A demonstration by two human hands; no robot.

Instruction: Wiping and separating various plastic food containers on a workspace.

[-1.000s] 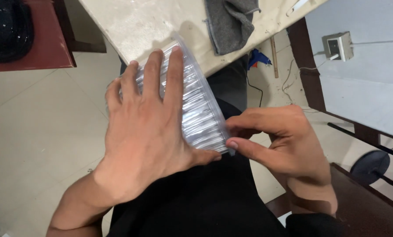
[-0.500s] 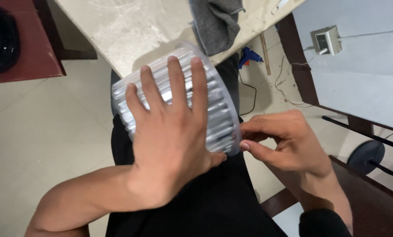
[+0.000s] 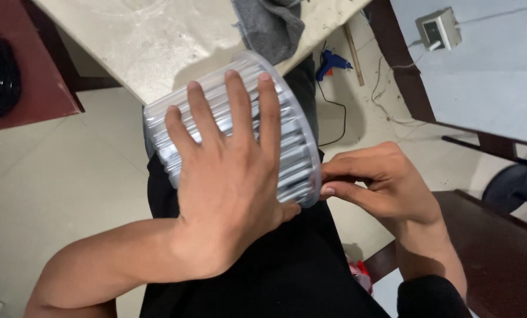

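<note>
The round silver finned wheel [image 3: 287, 159] is being held on the lap, lying sideways. It is being pressed by the left hand [image 3: 228, 182], fingers spread flat. Its right rim is being pinched by the right hand [image 3: 381, 182].

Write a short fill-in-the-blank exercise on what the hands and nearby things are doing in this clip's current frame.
1. The left hand lies flat, fingers spread, on a round finned ____ wheel.
2. The right hand pinches the wheel's ____ with its fingertips.
3. A ____ cloth lies on the pale table above the wheel.
4. A blue glue gun lies on the ____.

Missing words: metal; rim; grey; floor
</note>
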